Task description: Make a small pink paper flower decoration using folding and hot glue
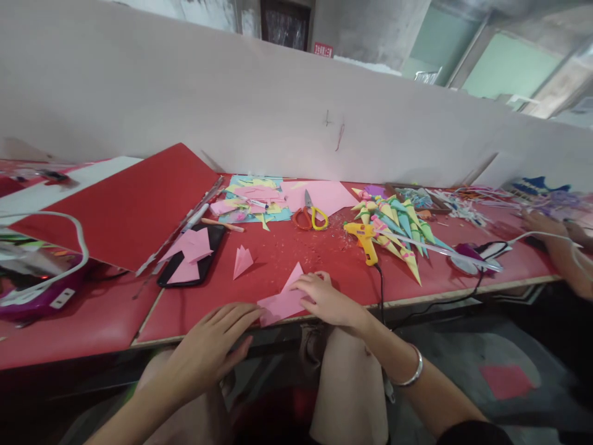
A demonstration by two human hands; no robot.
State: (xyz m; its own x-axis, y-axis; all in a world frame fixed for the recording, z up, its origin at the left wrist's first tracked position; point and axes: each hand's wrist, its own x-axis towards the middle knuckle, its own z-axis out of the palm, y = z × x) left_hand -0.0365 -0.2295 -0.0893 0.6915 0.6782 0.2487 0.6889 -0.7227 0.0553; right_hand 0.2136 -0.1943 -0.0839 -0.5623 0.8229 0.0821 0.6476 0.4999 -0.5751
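A folded pink paper (280, 304) lies at the table's front edge, one pointed corner standing toward the back. On its left end rest the fingertips of my left hand (222, 337), whose fingers are stretched out with the thumb apart. My right hand (324, 300) grips the paper's right part with bent fingers; its palm side is hidden. Just behind my hands stands a small pleated pink paper piece (242, 262). More folded pink pieces (192, 252) lie on a black phone-like tray (207, 272) to the left.
Red-and-yellow-handled scissors (310, 217), a yellow glue gun (364, 241) with a clear stick, and several coloured paper cones (403, 225) lie beyond my hands. Paper scraps (252, 201) are piled at the back. A red board (134, 210) leans left. Another person's hand (546, 232) is at far right.
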